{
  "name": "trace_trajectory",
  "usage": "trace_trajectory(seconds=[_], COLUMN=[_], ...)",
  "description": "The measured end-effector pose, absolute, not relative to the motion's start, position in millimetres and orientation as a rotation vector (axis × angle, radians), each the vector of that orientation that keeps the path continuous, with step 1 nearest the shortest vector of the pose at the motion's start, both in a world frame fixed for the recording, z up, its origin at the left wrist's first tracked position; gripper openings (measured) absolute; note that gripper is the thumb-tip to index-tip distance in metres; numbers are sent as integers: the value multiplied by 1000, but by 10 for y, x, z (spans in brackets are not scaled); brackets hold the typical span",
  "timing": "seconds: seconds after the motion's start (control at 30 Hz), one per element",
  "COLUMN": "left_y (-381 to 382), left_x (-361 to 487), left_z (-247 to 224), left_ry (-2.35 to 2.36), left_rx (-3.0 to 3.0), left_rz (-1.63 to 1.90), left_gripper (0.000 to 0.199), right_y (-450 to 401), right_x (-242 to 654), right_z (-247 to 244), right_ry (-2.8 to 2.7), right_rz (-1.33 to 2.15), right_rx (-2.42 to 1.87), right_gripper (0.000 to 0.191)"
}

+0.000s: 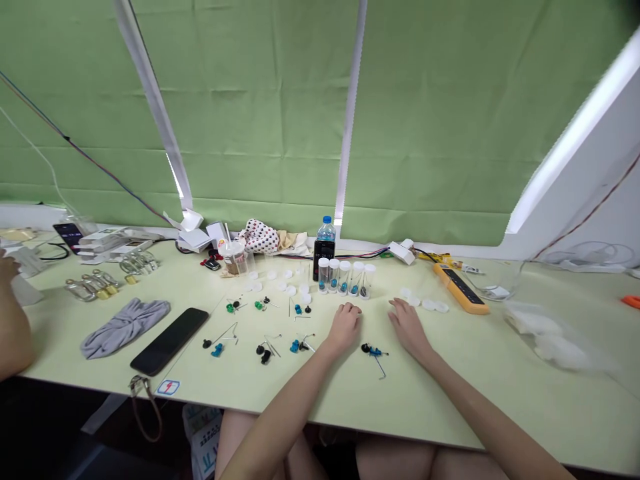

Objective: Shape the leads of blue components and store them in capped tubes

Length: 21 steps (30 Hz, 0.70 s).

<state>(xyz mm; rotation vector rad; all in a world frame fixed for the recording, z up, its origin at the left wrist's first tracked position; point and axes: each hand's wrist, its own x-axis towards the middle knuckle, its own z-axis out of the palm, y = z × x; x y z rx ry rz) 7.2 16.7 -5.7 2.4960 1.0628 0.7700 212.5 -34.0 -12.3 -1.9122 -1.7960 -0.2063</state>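
At the far left edge, another person's hand [7,267] reaches over the pale green counter [320,397], its arm running down out of the frame. Just right of it, a cluster of small clear pieces with yellow tips [93,287] lies on the surface, and a grey cloth [125,327] sits crumpled beside them. Nearer the front, a black smartphone [169,341] lies face up at a slant.

Across the middle, small wire pins with black, green or blue plastic parts [265,350] lie scattered and well apart. The left hand [345,327] rests on the counter just in front of five upright clear vials [344,276], which stand in a row with small dark and blue parts inside. Its grip is relaxed and slightly curled, palm down, and has hold of nothing. Behind the vials stand a black timer [324,259] and a water bottle [326,230].

Between the hands and nearer the front lies one pin assembly [375,353] with black and blue parts, touching neither hand. The right hand [410,327] rests fingers down, its grip loosely spread and empty, close to a few white round caps [427,305]. Farther right lie a yellow multimeter [460,288] and, toward the right edge, a clear plastic bag [545,337] holding something white.
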Motion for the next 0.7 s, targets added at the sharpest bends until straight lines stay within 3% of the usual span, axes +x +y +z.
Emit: trace_trajectory(seconds=[0.33, 0.7], left_y=[148, 165], left_x=[123, 141], left_z=[-38, -36], left_ry=[1055, 1050], left_rx=[2529, 2480], left_rz=[735, 745], left_gripper=[22, 25], right_y=[-17, 28], right_x=[2210, 2240], right_z=[-70, -76], right_ry=[-1785, -1606], right_rz=[-266, -226], right_rx=[-2057, -2337], right_gripper=[33, 45])
